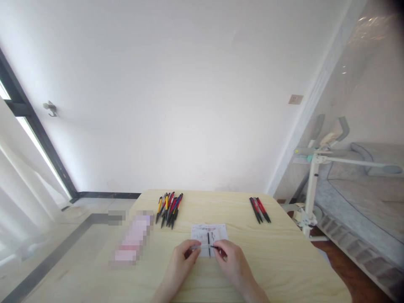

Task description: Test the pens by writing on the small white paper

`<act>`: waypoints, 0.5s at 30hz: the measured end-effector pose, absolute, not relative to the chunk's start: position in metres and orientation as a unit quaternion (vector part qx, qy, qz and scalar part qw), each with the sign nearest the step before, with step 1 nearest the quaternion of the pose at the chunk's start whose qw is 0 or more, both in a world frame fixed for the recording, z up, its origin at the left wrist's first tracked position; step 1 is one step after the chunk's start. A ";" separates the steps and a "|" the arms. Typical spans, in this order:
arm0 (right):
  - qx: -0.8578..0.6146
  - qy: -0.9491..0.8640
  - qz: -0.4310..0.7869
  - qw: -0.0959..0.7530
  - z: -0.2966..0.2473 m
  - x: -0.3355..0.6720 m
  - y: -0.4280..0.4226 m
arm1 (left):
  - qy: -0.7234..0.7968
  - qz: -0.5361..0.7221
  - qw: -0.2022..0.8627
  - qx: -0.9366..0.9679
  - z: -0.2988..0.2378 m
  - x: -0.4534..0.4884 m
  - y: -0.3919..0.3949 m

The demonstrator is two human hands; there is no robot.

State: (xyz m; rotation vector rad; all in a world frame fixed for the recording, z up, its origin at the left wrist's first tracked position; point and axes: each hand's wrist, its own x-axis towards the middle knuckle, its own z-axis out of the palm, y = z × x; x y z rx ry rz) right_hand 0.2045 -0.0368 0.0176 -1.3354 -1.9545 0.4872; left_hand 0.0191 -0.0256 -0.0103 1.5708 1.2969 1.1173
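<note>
My left hand (187, 251) is closed, thumb against fingers, on a thin pale pen part (196, 247). Opposite it, my right hand (229, 254) pinches a small dark pen part (213, 247). The two parts point toward each other; whether they touch is too small to tell. Beneath and between the hands lies a printed sheet of paper (219, 230). A slim dark stick, like a pen refill (208, 238), rests lengthwise on the sheet. The inner ends of both held parts are hidden by my fingers.
Pens in yellow, red, blue and black (170, 209) lie piled at the table's back left. Several red, grey and black pens (260, 210) lie side by side at the back right. A blurred pink patch (134, 237) covers the left edge of the wooden table (277, 269). A wall stands behind.
</note>
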 end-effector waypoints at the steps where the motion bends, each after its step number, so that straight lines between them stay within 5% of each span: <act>1: -0.517 -0.755 0.190 0.355 0.018 0.204 -0.037 | 0.512 0.442 0.398 0.620 -0.011 0.019 -0.026; 15: -0.510 -0.753 0.200 0.364 0.017 0.204 -0.035 | 0.508 0.444 0.401 0.619 -0.009 0.019 -0.026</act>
